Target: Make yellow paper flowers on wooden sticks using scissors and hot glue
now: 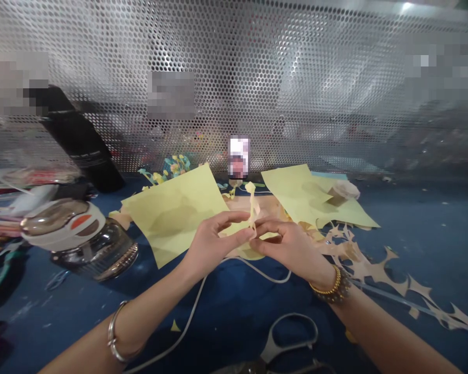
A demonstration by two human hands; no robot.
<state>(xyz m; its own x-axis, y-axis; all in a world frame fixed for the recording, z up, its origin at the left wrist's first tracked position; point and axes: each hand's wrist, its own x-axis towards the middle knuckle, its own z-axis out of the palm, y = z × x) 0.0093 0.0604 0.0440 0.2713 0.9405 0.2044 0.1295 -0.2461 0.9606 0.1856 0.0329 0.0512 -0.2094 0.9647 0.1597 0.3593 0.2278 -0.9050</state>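
Pale yellow paper cut-out (251, 205) stands upright at the centre of the work area, its lower end held between both hands.

**Left hand** (214, 241): the thumb and index finger curve inward and pinch the lower end of the cut-out. A smooth metal bangle (114, 332) encircles the wrist.

**Right hand** (290, 246): the fingertips (268, 226) are drawn together and pinch the same end from the opposite side. The two hands nearly touch there; the exact finger contact is partly hidden. A gold bangle and a beaded bracelet (331, 285) encircle the wrist.

Two yellow paper sheets lie directly behind the hands: left sheet (171, 213), right sheet (296, 197). A tan spiked paper strip (370, 270) lies beside the right wrist. Scissors (273, 349) rest at the lower edge of the view. A glass jar with a white lid (80, 241) stands left of the left sheet. A white cable (203, 296) crosses the blue work surface (234, 317), below the hands. A perforated metal panel (234, 78) stands behind everything.
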